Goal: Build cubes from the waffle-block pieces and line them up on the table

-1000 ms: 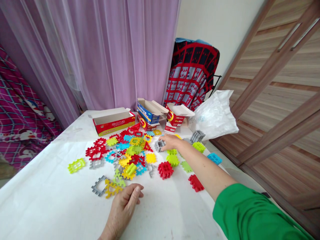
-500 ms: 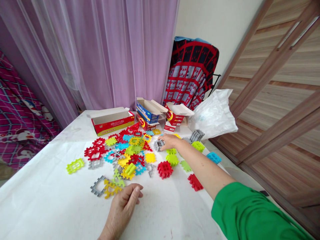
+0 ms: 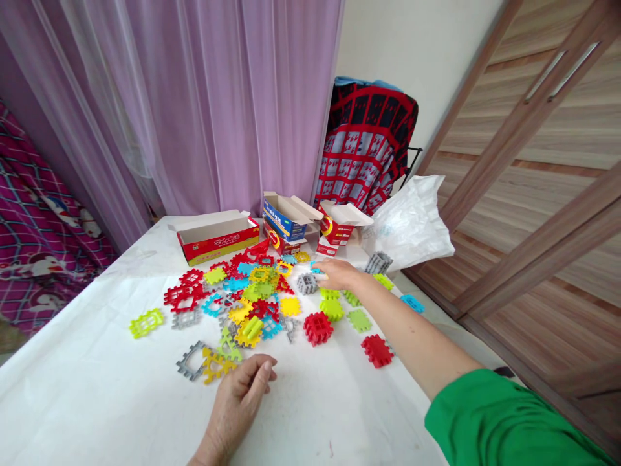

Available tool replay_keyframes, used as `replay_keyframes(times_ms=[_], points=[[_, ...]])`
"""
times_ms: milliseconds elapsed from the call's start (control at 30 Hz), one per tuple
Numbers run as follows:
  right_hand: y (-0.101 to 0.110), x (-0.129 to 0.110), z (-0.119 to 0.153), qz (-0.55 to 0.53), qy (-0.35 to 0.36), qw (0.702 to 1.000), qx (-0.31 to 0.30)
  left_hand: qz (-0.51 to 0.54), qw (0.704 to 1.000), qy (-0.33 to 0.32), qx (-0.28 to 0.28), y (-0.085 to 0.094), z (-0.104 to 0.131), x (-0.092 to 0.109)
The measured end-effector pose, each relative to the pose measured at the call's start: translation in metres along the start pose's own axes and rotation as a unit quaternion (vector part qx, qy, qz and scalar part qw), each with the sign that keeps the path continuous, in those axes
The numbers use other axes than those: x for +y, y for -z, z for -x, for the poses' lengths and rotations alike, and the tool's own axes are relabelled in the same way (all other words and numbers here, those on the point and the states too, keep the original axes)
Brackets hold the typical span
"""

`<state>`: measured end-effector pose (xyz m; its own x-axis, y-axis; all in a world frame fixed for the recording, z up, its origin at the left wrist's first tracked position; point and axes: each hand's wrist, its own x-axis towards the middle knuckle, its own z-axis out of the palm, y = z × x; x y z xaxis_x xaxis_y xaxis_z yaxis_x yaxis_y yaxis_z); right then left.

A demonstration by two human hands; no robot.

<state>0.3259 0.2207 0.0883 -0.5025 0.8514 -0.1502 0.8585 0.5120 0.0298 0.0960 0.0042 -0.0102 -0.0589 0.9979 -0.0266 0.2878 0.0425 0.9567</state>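
Observation:
My right hand (image 3: 334, 274) reaches over the right side of the spread pieces, palm down. Its fingers are apart beside a grey stack of pieces (image 3: 307, 283), and a small blue piece shows at the fingertips. My left hand (image 3: 250, 382) rests on the white table (image 3: 121, 388) near the front, fingers curled, thumb on top; what it holds, if anything, is hidden. Just beyond it are a yellow piece (image 3: 218, 366) and a grey frame piece (image 3: 191, 360). Red (image 3: 318, 329) and lime (image 3: 332, 309) stacks stand nearer than my right hand.
A long red box (image 3: 220, 241), a blue box (image 3: 285, 219) and red boxes (image 3: 339, 223) stand open at the back. A white plastic bag (image 3: 412, 220) lies at the back right corner. Mixed coloured pieces (image 3: 262, 275) cover the middle.
My right hand has let go of the grey stack and moved slightly right, its fingers now off it. My left hand has stayed in place. The view has shifted slightly.

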Motion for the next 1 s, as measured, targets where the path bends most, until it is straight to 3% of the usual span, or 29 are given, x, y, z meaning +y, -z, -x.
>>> replay_keyframes(times_ms=[133, 233, 333, 500, 667, 800, 1000], points=[[0.001, -0.002, 0.025, -0.039, -0.01, 0.996, 0.074, 0.003, 1.0, 0.007, 0.005, 0.0, -0.001, -0.002], [-0.01, -0.012, 0.05, -0.102, -0.049, 0.985, 0.133, 0.009, 1.0, 0.01, -0.001, 0.0, -0.001, -0.001], [-0.034, -0.03, 0.078, -0.175, -0.076, 0.959, 0.21, 0.015, 1.0, 0.01, 0.001, 0.001, 0.0, 0.0], [-0.087, -0.071, 0.121, -0.271, -0.058, 0.906, 0.319, 0.024, 1.0, 0.007, 0.016, 0.001, 0.0, 0.0], [-0.121, -0.101, 0.144, -0.321, -0.033, 0.844, 0.428, 0.041, 0.998, 0.023, 0.042, -0.001, -0.002, -0.002], [-0.131, -0.11, 0.148, -0.321, -0.027, 0.857, 0.402, 0.048, 0.997, 0.019, 0.057, -0.002, -0.001, -0.002], [-0.131, -0.115, 0.149, -0.283, -0.03, 0.919, 0.274, 0.031, 0.997, -0.008, 0.074, -0.003, 0.001, -0.001]])
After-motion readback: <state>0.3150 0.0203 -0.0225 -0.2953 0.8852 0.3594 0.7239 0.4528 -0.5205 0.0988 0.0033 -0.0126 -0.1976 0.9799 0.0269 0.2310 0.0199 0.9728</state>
